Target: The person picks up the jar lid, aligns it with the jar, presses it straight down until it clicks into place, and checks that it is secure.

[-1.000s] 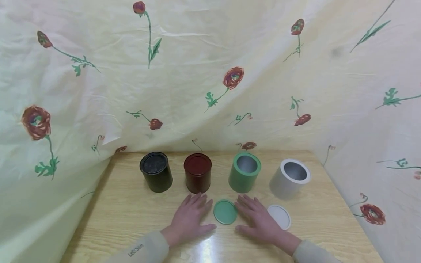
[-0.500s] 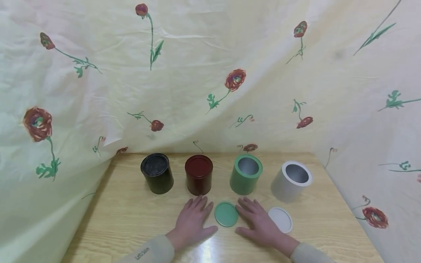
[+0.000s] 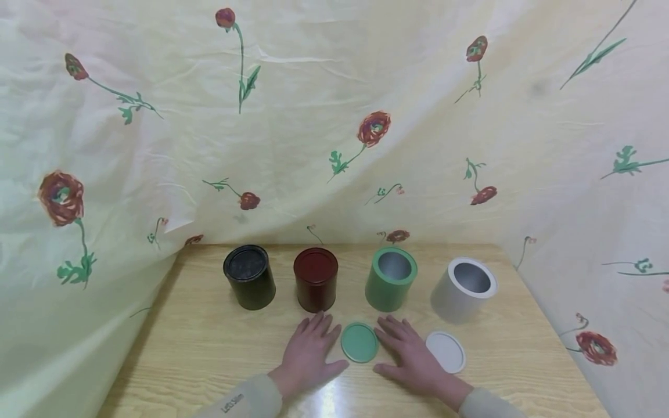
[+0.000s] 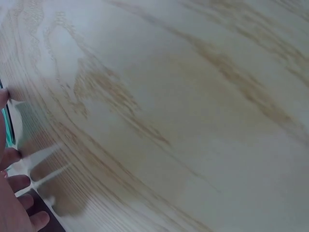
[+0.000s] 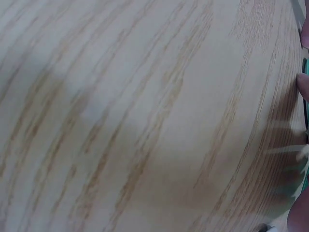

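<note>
A pale wood-grain surface (image 3: 198,342) carries four cans in a row — black can (image 3: 250,276), red can (image 3: 316,279), open green can (image 3: 390,279), open white can (image 3: 463,289) — with a green lid (image 3: 359,342) and white lid (image 3: 445,352) lying flat nearer.

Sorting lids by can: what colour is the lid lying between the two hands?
Green, seen best in the head view: the lid.

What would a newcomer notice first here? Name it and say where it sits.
A row of four tins stands across the wooden table: a black tin, a dark red tin, an open green tin and an open grey tin. Nearer the camera, the left hand and right hand lie flat either side of a green lid, with a white lid just right.
</note>
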The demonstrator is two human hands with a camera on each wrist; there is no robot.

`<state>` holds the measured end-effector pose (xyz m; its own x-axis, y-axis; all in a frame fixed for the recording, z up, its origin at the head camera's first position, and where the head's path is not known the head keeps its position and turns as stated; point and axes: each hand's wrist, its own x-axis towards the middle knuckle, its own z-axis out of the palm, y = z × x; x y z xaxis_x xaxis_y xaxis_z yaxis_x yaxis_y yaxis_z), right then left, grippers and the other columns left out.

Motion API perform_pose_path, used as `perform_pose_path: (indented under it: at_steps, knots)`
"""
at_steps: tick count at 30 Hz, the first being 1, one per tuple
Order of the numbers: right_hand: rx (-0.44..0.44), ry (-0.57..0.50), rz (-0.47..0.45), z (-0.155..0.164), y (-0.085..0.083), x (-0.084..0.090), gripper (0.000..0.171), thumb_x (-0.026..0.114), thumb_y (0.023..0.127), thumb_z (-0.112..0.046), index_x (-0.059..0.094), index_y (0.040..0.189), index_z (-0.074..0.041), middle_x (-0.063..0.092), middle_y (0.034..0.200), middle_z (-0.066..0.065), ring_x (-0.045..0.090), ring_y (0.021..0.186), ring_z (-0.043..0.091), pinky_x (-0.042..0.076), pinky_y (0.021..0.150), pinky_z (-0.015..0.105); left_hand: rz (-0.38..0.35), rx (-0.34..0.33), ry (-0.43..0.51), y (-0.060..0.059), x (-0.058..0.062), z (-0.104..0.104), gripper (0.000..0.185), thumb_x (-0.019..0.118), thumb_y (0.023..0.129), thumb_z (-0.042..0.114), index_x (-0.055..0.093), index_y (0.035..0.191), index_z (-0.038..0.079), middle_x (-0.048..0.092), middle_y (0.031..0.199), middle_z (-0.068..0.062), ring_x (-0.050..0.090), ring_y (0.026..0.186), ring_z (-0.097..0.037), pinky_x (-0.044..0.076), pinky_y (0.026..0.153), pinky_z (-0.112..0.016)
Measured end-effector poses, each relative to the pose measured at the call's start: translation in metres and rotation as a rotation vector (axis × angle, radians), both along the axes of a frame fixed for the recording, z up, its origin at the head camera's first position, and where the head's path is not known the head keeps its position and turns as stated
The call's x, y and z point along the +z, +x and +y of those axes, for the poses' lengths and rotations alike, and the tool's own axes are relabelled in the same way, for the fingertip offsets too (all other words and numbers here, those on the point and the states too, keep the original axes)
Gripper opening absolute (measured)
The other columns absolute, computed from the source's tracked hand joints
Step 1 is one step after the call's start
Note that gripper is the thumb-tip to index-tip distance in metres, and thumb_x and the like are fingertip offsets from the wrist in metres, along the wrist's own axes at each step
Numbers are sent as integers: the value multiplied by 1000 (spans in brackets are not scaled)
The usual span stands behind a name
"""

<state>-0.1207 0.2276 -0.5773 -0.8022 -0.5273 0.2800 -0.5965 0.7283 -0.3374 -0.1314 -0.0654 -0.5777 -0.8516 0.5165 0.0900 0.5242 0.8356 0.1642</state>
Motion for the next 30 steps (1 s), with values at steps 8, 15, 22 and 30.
perform_pose_path:
  at_steps: [8, 15, 22, 30]
  knots:
    - [34, -52, 30, -7, 0, 1, 68, 86, 87, -48, 71, 138, -5, 59, 153, 17, 51, 144, 46, 34, 114, 69, 21, -14, 70, -1, 1, 2, 76, 67, 92, 69, 68, 146, 16, 57, 156, -13, 47, 150, -37, 44, 118, -56]
    - [41, -43, 40, -9, -1, 2, 70, 86, 86, -48, 71, 137, -3, 60, 152, 18, 51, 143, 47, 34, 113, 71, 24, -19, 73, -2, 3, 2, 77, 71, 89, 70, 69, 144, 16, 59, 154, -12, 48, 150, -36, 45, 119, -54]
    - [38, -52, 41, -11, 0, 3, 72, 87, 86, -46, 70, 138, 0, 60, 152, 19, 52, 142, 47, 35, 112, 70, 25, -8, 52, -1, 2, 3, 77, 68, 90, 73, 69, 145, 19, 59, 155, -10, 48, 150, -34, 45, 119, -52]
    - [28, -110, -2, -16, 3, 0, 71, 89, 84, -44, 70, 136, -1, 58, 154, 18, 50, 144, 46, 30, 121, 58, 14, -28, 94, 1, -4, 2, 76, 68, 91, 74, 71, 143, 18, 59, 155, -9, 48, 149, -35, 44, 119, -55]
